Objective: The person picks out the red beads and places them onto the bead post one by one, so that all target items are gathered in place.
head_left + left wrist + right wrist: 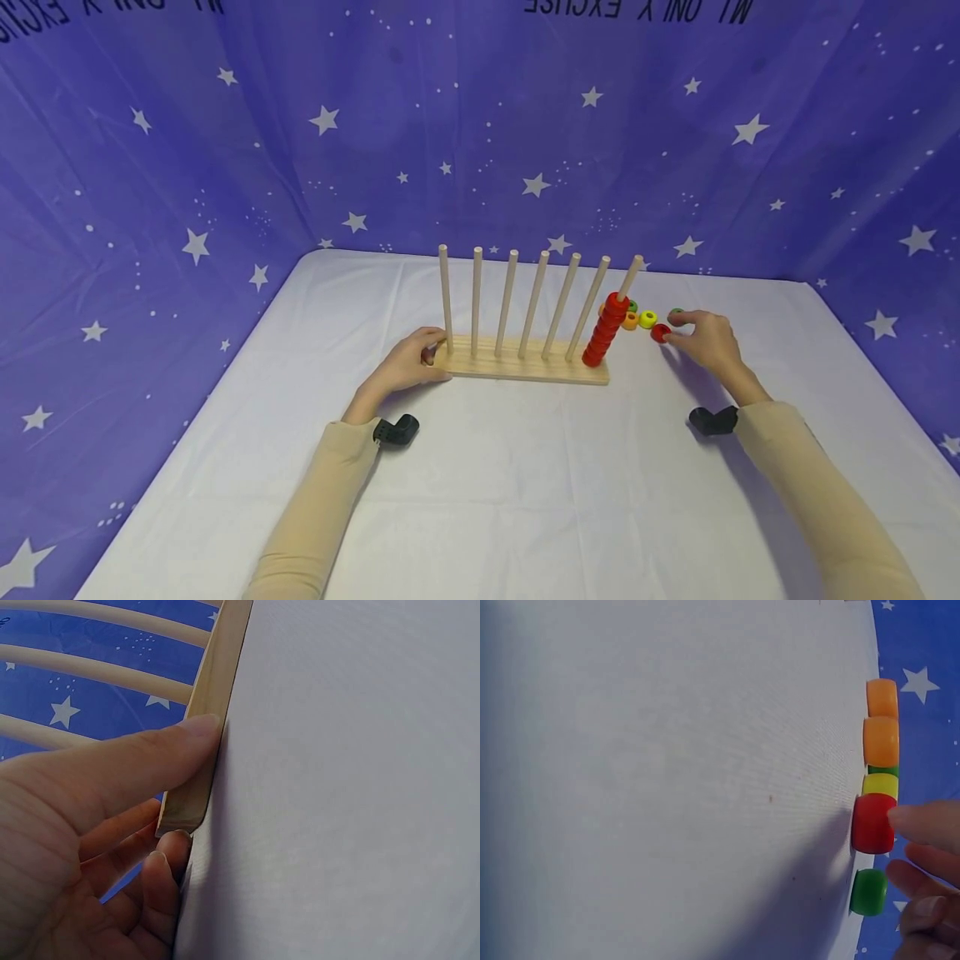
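Note:
My left hand (408,362) grips the left end of a wooden peg rack (525,367), which has several upright pegs. In the left wrist view the thumb presses the long side of its base (196,780), with fingers round the end. A stack of red beads (603,333) sits on the rightmost peg. My right hand (708,342) is at the loose beads right of the rack. One fingertip touches a loose red bead (874,823); the other fingers are apart from it, beside a green bead (868,892).
Behind the red stack lie orange beads (629,321), a yellow bead (648,319) and a second green bead (633,306). A white cloth (510,483) covers the table. Purple star-patterned curtains (465,125) stand along the back and sides.

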`<state>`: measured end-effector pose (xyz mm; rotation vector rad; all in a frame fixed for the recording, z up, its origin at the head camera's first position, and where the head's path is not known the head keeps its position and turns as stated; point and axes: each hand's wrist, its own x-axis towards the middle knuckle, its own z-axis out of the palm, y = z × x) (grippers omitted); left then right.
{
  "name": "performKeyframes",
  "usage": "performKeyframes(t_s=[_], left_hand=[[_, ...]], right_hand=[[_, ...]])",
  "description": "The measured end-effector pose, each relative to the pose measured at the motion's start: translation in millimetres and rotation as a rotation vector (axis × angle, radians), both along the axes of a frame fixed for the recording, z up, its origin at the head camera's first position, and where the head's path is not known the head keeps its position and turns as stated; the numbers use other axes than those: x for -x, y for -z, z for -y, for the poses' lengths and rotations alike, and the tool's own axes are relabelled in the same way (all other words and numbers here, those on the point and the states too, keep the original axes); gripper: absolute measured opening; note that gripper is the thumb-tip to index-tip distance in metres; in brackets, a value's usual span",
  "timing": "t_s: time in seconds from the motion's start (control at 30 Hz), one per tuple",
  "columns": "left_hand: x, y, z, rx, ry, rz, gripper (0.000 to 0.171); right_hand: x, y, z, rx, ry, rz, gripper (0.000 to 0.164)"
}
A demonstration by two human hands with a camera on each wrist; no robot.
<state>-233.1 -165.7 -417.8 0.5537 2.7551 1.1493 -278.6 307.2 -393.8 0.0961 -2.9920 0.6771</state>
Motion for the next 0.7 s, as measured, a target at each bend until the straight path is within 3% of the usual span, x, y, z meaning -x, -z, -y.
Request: performKeyframes(t_s=[0.17,0.7], left_hand=[[0.4,0.6,-0.1,-0.005,0.004,-0.004,0.073],[1.6,2.2,0.4,0.01,0.004,-0.005,0.074]], right_hand=[[3.3,3.9,0.0,-0.027,-0.007,0.057,0.046],[3.2,10.0,4.7,-0.015,-0.013,0.032,0.042]])
